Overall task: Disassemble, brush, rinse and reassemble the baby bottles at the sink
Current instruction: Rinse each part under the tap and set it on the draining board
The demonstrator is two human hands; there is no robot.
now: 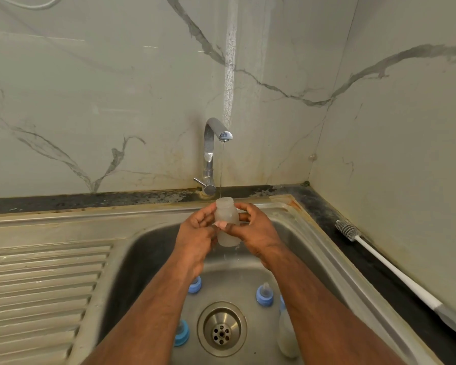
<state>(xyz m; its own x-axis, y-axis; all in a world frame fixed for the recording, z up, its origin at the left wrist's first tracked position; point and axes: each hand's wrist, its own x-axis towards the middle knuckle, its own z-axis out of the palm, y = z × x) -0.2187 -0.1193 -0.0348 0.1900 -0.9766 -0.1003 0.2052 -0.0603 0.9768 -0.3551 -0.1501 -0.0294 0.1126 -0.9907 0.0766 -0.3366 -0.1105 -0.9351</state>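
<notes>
Both hands hold one bottle (pixel 227 222) upright over the sink (pixel 295 233), directly under the tap (pixel 213 143). The bottle is translucent, cloudy white, with its neck open and no collar or teat fitted. A thin stream of water (pixel 222 169) runs from the spout down into the open neck. Drops fall from below the bottle towards the sink floor.

Left hand (pixel 195 233) — fingers curled round the left side of the bottle, clamped on its body, thumb lying across the front. Right hand (pixel 256 230) — fingers wrapped round the right side and back of the bottle, thumb pressed on the front, meeting the left thumb near mid-height. Both forearms reach in from the bottom edge of the view.

On the sink floor, around the drain (pixel 221 329):
- a blue collar (pixel 194 285) to the upper left, partly hidden by the left forearm;
- a blue collar with clear teat (pixel 264 295) to the upper right, standing upright;
- a further blue collar with teat (pixel 181 333) to the left of the drain, partly hidden by the left forearm;
- a second bottle (pixel 287 335), cloudy, lying at the right side, its top end hidden by the right forearm.

A brush (pixel 385 262) with a white handle and grey bristle head lies on the dark tabletop (pixel 327 214) right of the sink, along the wall. The ribbed drainboard (pixel 37 285) lies left of the basin. The wall (pixel 116 88) behind is marbled.
</notes>
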